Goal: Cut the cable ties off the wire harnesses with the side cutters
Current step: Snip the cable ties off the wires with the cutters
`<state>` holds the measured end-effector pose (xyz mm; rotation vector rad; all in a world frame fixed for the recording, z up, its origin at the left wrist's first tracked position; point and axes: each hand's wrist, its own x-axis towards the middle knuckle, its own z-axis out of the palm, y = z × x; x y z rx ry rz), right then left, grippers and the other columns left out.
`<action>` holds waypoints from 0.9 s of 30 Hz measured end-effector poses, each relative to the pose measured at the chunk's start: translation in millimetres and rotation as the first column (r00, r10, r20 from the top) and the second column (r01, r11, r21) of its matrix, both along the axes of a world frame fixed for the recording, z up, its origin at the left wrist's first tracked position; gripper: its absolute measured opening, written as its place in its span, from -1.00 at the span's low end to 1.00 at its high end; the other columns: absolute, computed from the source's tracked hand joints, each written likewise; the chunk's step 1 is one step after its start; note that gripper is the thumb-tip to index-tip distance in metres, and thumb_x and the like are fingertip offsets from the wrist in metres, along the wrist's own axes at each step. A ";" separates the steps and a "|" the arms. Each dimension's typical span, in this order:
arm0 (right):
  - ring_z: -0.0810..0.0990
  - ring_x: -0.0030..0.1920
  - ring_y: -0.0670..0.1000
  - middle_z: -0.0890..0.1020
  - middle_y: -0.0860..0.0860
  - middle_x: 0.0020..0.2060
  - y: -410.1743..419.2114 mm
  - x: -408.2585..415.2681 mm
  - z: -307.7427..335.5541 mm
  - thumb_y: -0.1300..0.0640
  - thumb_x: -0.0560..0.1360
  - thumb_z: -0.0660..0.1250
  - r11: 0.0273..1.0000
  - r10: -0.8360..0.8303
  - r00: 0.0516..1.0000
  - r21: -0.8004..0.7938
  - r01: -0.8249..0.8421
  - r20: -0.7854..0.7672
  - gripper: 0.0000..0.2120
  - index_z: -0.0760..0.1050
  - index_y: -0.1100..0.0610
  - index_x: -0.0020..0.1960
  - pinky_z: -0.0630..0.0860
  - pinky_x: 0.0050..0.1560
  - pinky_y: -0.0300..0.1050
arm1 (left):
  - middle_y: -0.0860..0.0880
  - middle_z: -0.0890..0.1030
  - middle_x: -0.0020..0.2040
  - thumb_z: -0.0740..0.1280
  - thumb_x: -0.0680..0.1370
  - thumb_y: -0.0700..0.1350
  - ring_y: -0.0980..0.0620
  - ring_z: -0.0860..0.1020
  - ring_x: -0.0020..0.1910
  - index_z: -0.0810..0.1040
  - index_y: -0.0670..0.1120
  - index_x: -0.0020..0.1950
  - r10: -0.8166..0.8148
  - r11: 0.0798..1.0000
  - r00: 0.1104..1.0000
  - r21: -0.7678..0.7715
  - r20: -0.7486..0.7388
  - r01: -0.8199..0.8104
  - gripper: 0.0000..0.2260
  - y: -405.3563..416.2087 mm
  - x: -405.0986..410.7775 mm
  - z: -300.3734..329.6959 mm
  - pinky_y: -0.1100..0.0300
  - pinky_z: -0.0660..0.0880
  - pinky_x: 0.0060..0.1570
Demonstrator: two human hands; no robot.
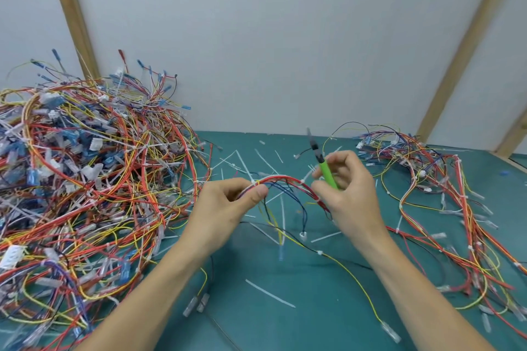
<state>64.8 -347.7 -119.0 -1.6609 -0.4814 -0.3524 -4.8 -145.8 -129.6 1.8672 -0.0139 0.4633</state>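
Head view: a person's two bare hands work above a green counter [285, 322] set against a pale wall.
Left hand: left hand [228, 202] pinches a wire harness [285, 179] between thumb and curled fingers, holding it raised off the counter.
Right hand: right hand [350, 188] has its fingers curled round the green handle of the side cutters [325, 165], with the dark jaws pointing up and away from the harness; the same hand also seems to steady the other end of the raised bundle.
Cutter jaws: blurred, so whether they are apart or together cannot be told.
Harness in hand: red, blue and yellow wires arch between the hands, with a white cable tie [303, 180] on the arch near the right fingers and another close to the left thumb.
Done so far: loose tie scraps [269, 293] lie scattered over the counter between the arms, and a smaller spread of harnesses [445, 194] lies to the right, likely the finished ones, though a few white ties appear to remain on them.
Left to do: a large tangled pile of harnesses [85, 179] sits on the left, many white ties visible in it.
Progress judgement: early to middle, since the left pile far outweighs the right one.
Step in hand: probably lining up the next tie, since the cutters are not at the bundle.
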 end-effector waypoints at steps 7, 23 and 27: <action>0.50 -0.33 0.05 0.55 -0.02 -0.34 -23.6 -8.3 37.9 -0.16 0.41 0.48 0.977 -0.093 0.986 0.205 0.063 0.138 -0.73 0.45 -0.06 -0.17 0.40 -0.31 0.02 | 0.15 0.35 -0.42 0.46 0.53 -0.01 0.16 0.26 -0.40 0.65 -0.01 -0.15 0.168 0.986 0.975 -0.042 0.148 -0.164 -0.89 4.4 2.9 -0.2 0.31 0.19 -0.40; 0.67 0.00 -0.11 0.70 -0.20 -0.09 -16.1 -19.5 33.6 -0.09 0.45 0.54 0.883 0.143 0.971 -0.468 -0.037 0.192 -0.78 0.60 -0.06 0.01 0.53 0.08 -0.23 | 0.09 0.54 -0.19 0.44 0.50 0.05 0.00 0.45 -0.10 0.70 -0.01 -0.09 0.289 0.854 0.842 0.276 0.456 -0.442 -0.85 -4.6 -3.3 5.9 -0.11 0.38 0.04; 0.68 -0.15 -0.05 0.70 -0.15 -0.18 0.1 -26.3 28.8 -0.11 0.46 0.47 0.966 0.034 0.980 -0.259 0.019 0.197 -0.84 0.60 -0.06 -0.05 0.60 -0.10 -0.04 | 0.21 0.59 -0.27 0.42 0.52 0.00 0.26 0.50 -0.20 0.66 -0.02 -0.16 0.103 0.945 0.931 0.258 0.350 -0.201 -0.88 -6.9 1.3 -4.5 -0.17 0.33 0.33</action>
